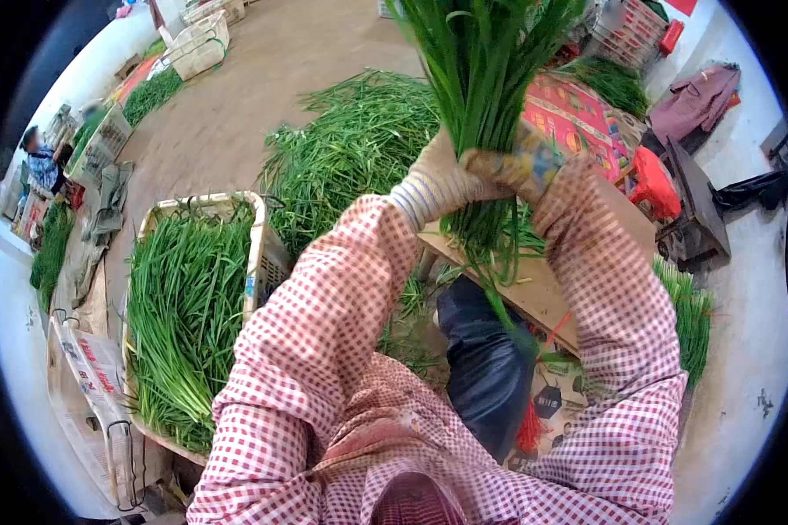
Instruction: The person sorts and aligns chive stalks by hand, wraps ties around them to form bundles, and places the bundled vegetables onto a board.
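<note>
A bunch of garlic chives (481, 83) is held up in front of me, its long green leaves fanning out at the top and some strands hanging below my grip. My left hand (446, 179), in a pale striped knit glove, is closed round the bunch from the left. From the right, my right hand (521, 166), in a stained, patterned glove, grips it too, and the two hands touch. Beneath them is a wooden board (617, 219) with loose leaves at its edge. The fingertips are partly hidden by the leaves and gloves.
A large heap of loose chives (350, 140) lies on the floor ahead. At my left stands a white plastic crate (259, 236) full of chives. Bundled chives (692, 324) rest at the right. A red plastic bag (655, 185) hangs near a dark wooden stool (696, 214). A person (42, 162) sits far left.
</note>
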Available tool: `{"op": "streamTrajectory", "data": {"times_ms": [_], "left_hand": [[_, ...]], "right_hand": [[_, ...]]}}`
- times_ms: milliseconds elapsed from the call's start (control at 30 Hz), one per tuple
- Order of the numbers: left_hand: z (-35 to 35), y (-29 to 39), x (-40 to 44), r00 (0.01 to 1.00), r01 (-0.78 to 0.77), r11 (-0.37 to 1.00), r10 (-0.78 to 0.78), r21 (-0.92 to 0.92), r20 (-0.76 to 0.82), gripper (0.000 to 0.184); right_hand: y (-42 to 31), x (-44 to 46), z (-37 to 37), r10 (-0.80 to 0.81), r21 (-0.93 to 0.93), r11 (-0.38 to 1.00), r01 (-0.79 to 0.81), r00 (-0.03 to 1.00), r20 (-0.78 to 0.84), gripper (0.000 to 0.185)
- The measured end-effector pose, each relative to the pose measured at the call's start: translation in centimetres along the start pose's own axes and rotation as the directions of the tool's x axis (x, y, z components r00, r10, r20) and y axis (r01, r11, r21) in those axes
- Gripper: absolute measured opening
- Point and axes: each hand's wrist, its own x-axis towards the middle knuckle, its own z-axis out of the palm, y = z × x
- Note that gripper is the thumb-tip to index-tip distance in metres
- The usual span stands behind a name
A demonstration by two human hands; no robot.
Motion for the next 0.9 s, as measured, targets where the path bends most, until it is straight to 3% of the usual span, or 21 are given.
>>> {"op": "streamTrajectory", "data": {"times_ms": [67,167,200,267,300,367,400,433,467,500,567,600,633,667,700,733,800,833,867,900], "left_hand": [[0.1,-1.6,0.8,0.999,0.031,0.999,-0.031,0.014,0.025,0.092],[-0.9,-0.8,0.6,0.973,0.230,0.937,-0.232,-0.263,0.024,0.085],[-1.0,3.3,-0.4,0.958,0.279,0.894,-0.283,-0.351,0.041,0.078],[-0.9,6.3,-2.0,0.985,0.175,0.969,-0.172,0.175,-0.030,0.067],[-0.8,7.8,-2.8,0.991,0.132,0.896,-0.115,0.424,-0.065,0.061],[-1.2,12.2,-2.1,0.910,0.134,0.453,-0.408,0.881,0.071,0.062],[-2.1,10.6,-2.9,0.912,0.370,0.871,-0.406,0.323,0.049,0.065],[-3.0,9.0,-3.8,0.914,0.378,0.829,-0.404,-0.412,0.026,0.068],[-3.5,12.3,-6.0,0.926,0.377,0.879,-0.355,0.293,-0.126,0.064],[-4.1,14.6,-8.2,0.954,0.283,0.446,-0.221,0.849,-0.202,0.061],[-5.9,15.1,-11.7,0.974,0.108,0.606,0.093,0.788,-0.205,0.054],[-5.9,16.2,-13.3,0.918,0.301,0.677,-0.014,0.672,-0.397,0.050],[-6.4,16.3,-14.6,0.855,0.453,0.749,-0.210,0.484,-0.475,0.045],[-6.4,15.7,-15.7,0.790,0.542,0.830,-0.451,0.130,-0.416,0.059],[-5.7,14.9,-17.0,0.757,0.555,0.812,-0.584,-0.182,-0.293,0.075],[-4.9,14.1,-18.2,0.699,0.569,0.678,-0.697,-0.465,-0.160,0.090],[-3.0,10.4,-19.3,0.698,0.473,0.402,-0.714,-0.784,0.054,0.127],[-3.2,7.6,-19.9,0.749,0.282,0.269,-0.661,-0.921,0.036,0.111],[-4.0,5.1,-20.9,0.761,0.271,0.271,-0.648,-0.924,0.033,0.111],[-5.0,2.5,-22.1,0.814,0.223,0.285,-0.581,-0.932,0.017,0.098]], "right_hand": [[1.2,-0.4,0.4,0.022,-0.007,1.000,-0.022,1.000,-0.021,0.081],[2.1,-0.4,1.1,0.035,-0.016,0.999,-0.036,0.998,-0.060,0.077],[2.2,-0.4,1.5,0.033,-0.017,0.999,-0.034,0.997,-0.069,0.075],[2.0,-0.4,2.4,0.018,-0.021,1.000,-0.020,0.996,-0.084,0.072],[2.0,-0.2,3.0,0.011,-0.024,1.000,-0.013,0.996,-0.094,0.071],[1.9,-0.2,4.5,-0.001,-0.028,1.000,-0.002,0.994,-0.112,0.068],[1.7,-0.3,5.2,-0.005,-0.027,1.000,0.002,0.993,-0.119,0.067],[1.6,-0.4,6.0,-0.007,-0.024,1.000,0.004,0.992,-0.124,0.065],[1.3,-0.5,6.6,-0.011,-0.018,1.000,0.009,0.992,-0.126,0.064],[1.0,-0.9,7.2,-0.016,-0.014,1.000,0.014,0.992,-0.129,0.063],[0.2,-1.7,8.1,-0.022,-0.005,1.000,0.021,0.992,-0.124,0.060],[-0.1,-2.0,8.6,-0.024,-0.004,1.000,0.023,0.993,-0.120,0.059],[-0.3,-2.4,9.2,-0.022,-0.007,1.000,0.021,0.993,-0.114,0.058],[-0.3,-2.7,9.9,-0.022,-0.013,1.000,0.021,0.994,-0.104,0.056],[-0.1,-3.2,10.9,-0.020,-0.024,1.000,0.018,0.996,-0.090,0.055],[0.1,-3.7,12.1,-0.019,-0.037,0.999,0.017,0.997,-0.071,0.054],[0.7,-5.5,15.0,-0.013,-0.071,0.997,0.012,1.000,-0.017,0.052],[1.2,-6.7,16.6,-0.006,-0.091,0.996,0.007,1.000,0.013,0.051],[1.8,-8.0,18.3,-0.001,-0.117,0.993,0.006,0.999,0.043,0.050],[2.3,-9.3,19.9,0.000,-0.148,0.989,0.011,0.997,0.071,0.049]]}}
